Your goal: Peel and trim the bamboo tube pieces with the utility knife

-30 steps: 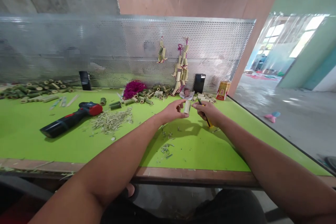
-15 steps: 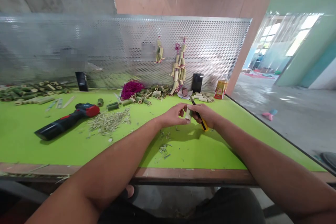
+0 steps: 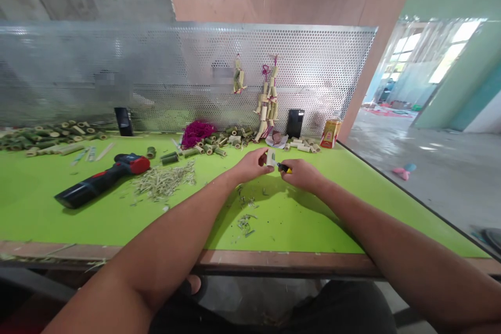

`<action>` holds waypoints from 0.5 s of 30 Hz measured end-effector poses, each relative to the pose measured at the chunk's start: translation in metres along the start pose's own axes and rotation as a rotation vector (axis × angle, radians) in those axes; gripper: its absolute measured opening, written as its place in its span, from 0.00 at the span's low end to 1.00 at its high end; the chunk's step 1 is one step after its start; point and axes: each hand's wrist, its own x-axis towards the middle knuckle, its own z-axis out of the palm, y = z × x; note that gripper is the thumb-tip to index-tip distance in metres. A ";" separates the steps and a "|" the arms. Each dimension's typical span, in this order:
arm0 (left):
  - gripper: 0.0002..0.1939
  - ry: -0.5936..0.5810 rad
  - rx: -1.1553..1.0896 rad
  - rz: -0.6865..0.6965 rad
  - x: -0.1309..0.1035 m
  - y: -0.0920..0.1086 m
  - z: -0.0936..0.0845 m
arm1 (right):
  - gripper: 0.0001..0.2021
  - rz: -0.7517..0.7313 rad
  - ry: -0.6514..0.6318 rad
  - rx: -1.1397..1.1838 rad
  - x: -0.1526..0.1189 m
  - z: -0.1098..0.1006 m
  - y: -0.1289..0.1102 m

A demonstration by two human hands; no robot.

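Note:
My left hand point(image 3: 252, 165) grips a short, pale bamboo piece point(image 3: 270, 157) by its side, with a green patch of skin showing on it. In my closed right hand point(image 3: 302, 173) is a utility knife point(image 3: 285, 168) with a yellow and black body. Its tip points left at the bamboo piece; whether the blade touches it I cannot tell. Both hands are raised over the green table top point(image 3: 313, 224). Small shavings point(image 3: 246, 224) lie on the table below my hands.
A cordless power tool point(image 3: 104, 180) lies at left beside a heap of shavings point(image 3: 166, 180). Cut bamboo pieces point(image 3: 50, 135) and purple string point(image 3: 197, 133) sit along the back. Strung bamboo point(image 3: 268, 99) hangs on the perforated panel point(image 3: 188, 68). A bottle point(image 3: 331, 132) stands at the back right.
My left hand has shifted slightly left and up with the bamboo piece. The right hand has drawn apart from it, and the knife has swung round to point left.

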 end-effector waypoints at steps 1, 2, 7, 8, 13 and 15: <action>0.17 -0.009 -0.007 0.013 0.000 0.000 0.000 | 0.09 0.002 -0.014 -0.046 0.000 0.000 -0.001; 0.17 -0.019 -0.016 0.023 0.000 0.001 0.001 | 0.09 0.005 -0.027 -0.085 0.000 0.001 -0.003; 0.24 -0.094 -0.095 0.032 -0.003 0.004 0.001 | 0.12 0.040 -0.085 -0.178 -0.001 0.002 -0.006; 0.24 -0.106 -0.111 0.037 -0.003 0.004 0.000 | 0.12 0.041 -0.090 -0.188 -0.001 0.002 -0.006; 0.23 -0.142 -0.123 0.048 -0.002 0.007 -0.004 | 0.13 0.049 -0.075 -0.220 0.001 0.005 -0.005; 0.21 -0.147 -0.126 0.041 -0.002 0.012 -0.005 | 0.13 0.101 -0.073 -0.183 0.004 0.004 -0.001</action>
